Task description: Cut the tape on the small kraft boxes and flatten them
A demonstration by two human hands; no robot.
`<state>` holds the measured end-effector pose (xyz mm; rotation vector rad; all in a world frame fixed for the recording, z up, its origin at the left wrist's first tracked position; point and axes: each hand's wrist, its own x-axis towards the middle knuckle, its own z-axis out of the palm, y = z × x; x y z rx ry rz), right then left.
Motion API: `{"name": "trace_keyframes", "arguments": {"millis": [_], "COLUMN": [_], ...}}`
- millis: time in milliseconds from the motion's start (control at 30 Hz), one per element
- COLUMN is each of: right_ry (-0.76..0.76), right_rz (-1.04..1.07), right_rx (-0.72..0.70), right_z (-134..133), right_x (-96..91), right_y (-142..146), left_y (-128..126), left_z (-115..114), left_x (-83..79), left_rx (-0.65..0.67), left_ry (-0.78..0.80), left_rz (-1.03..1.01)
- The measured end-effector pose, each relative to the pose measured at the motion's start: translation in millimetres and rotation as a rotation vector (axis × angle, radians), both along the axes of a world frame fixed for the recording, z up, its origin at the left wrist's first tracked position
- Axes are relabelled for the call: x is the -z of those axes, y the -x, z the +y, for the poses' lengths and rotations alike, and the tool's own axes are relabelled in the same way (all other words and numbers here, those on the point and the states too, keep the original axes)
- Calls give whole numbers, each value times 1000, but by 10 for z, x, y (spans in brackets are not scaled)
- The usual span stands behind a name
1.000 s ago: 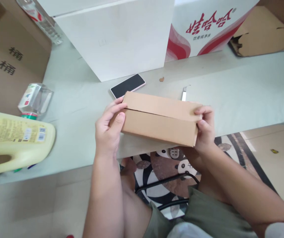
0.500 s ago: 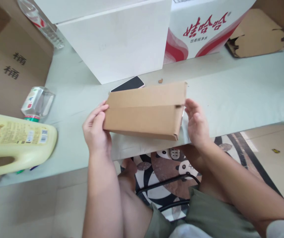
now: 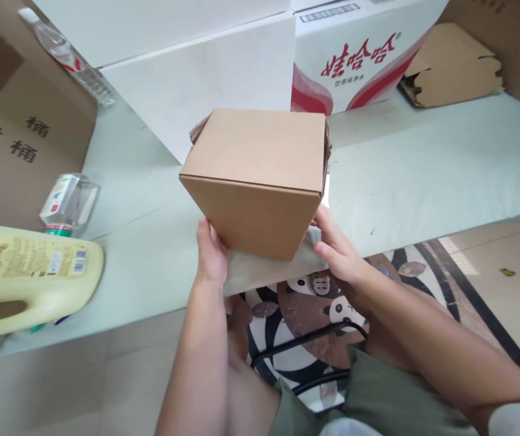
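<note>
Pale tabletop (image 3: 423, 163) behind, fingers (image 3: 330, 226) flank the box (image 3: 253, 197).

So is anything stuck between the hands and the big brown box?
Nothing visible is in the way. The left fingers are right at the left side of the brown box, and the right fingers are at its lower right edge. Some fingertips are hidden, so exact contact there can't be told.

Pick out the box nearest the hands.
The plain brown box between the left hand and right hand; the white boxes, the black-lettered box and the back-right cardboard are farther off.
</note>
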<state>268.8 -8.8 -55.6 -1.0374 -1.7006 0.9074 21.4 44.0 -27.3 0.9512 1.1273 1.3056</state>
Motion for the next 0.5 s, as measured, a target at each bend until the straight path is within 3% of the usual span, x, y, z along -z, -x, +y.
{"name": "trace_keyframes", "arguments": {"millis": [100, 267, 500], "right_ry": [-106, -188, -199], "right_rz": [-32, -5, 98], "right_rx": [36, 79, 34], "right_z": [-18, -63, -101], "right_x": [21, -18, -96], "right_y": [-8, 2, -44], "left_y": [41, 56, -51], "left_z": [-4, -4, -36], "left_x": [34, 55, -67], "left_rx": [33, 56, 19], "left_ry": [-52, 2, 325], "left_rz": [45, 80, 36]}}
